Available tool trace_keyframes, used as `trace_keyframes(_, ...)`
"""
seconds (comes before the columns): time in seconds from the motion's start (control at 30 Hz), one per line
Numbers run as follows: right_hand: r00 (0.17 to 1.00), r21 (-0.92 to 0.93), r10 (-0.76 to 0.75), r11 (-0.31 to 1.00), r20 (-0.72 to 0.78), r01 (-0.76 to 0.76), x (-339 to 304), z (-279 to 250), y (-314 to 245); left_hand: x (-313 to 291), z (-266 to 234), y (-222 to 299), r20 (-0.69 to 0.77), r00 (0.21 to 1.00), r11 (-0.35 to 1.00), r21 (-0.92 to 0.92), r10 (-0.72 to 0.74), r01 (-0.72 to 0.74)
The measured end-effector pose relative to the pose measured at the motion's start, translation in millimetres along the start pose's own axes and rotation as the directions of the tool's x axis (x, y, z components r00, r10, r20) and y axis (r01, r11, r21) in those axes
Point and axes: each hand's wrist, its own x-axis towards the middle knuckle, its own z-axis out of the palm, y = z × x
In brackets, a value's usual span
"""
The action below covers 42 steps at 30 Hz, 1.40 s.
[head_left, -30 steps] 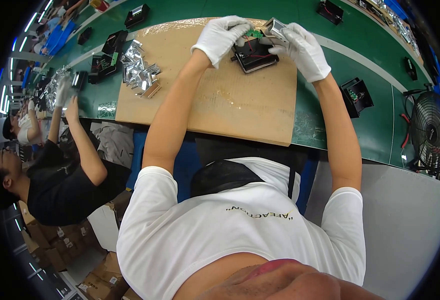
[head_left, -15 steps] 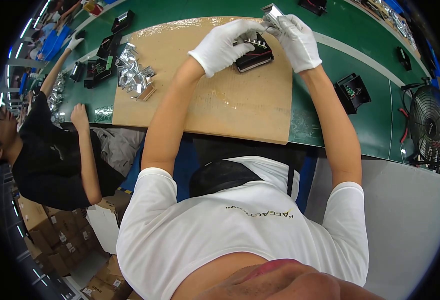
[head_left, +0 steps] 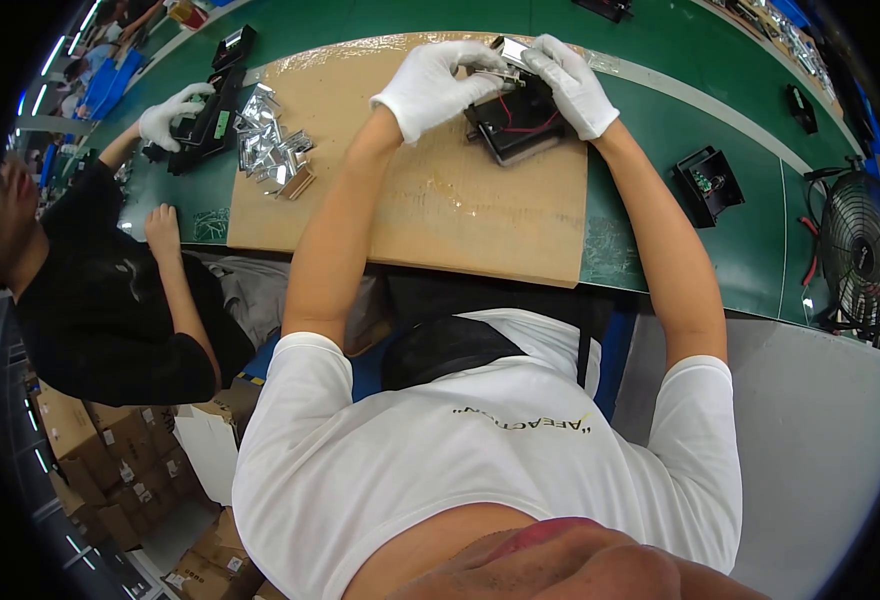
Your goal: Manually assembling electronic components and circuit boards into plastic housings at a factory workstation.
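Observation:
A black plastic housing (head_left: 532,128) with red wires sits tilted on the brown cardboard sheet (head_left: 430,225) in front of me. My white-gloved left hand (head_left: 440,88) is closed on a small circuit board (head_left: 503,76) above the housing's left side. In my white-gloved right hand (head_left: 570,88) is a shiny silver metal piece (head_left: 512,50), pinched close against the board's far edge. Fingers hide part of both the board and the metal piece. More silver metal pieces (head_left: 265,140) lie heaped at the cardboard's left edge.
Left of me, a co-worker's gloved hand (head_left: 173,115) reaches over black housings (head_left: 222,105) on the green table (head_left: 650,190). Another open black housing (head_left: 708,187) stands to my right, near a black fan (head_left: 858,250) and red-handled pliers (head_left: 810,255).
My right hand has brought the silver piece left and down to the circuit board. The black housing appears turned and shifted nearer. The co-worker's gloved hand has come down onto a black housing.

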Motion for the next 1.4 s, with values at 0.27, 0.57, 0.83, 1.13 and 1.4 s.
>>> trace_keyframes(0.27, 0.982, 0.145, 0.075, 0.988, -0.172, -0.050, -15, 1, -12, 2, 10, -1, -0.095, 0.988, 0.961, -0.261, -0.118, 0.090)
trace_keyframes(0.57, 0.977, 0.154, 0.047, 0.988, -0.209, -0.015, -28, 9, -42, 6, 24, 6, -0.156, 0.968, 0.948, -0.281, -0.195, 0.146)
trace_keyframes(0.83, 0.952, 0.179, 0.158, 0.977, -0.261, -0.113, -28, 12, -43, 8, 27, 0, -0.220, 0.971, 0.983, -0.177, -0.090, 0.051)
trace_keyframes(1.13, 0.978, 0.102, 0.179, 0.981, -0.108, -0.168, -31, 4, -48, 3, 21, 12, -0.138, 0.983, 0.991, -0.082, -0.118, 0.107)
trace_keyframes(1.4, 0.910, -0.106, -0.116, 0.991, -0.398, 0.080, 33, -10, 17, 13, 22, -18, -0.181, 0.910, 0.817, -0.530, -0.372, 0.228)
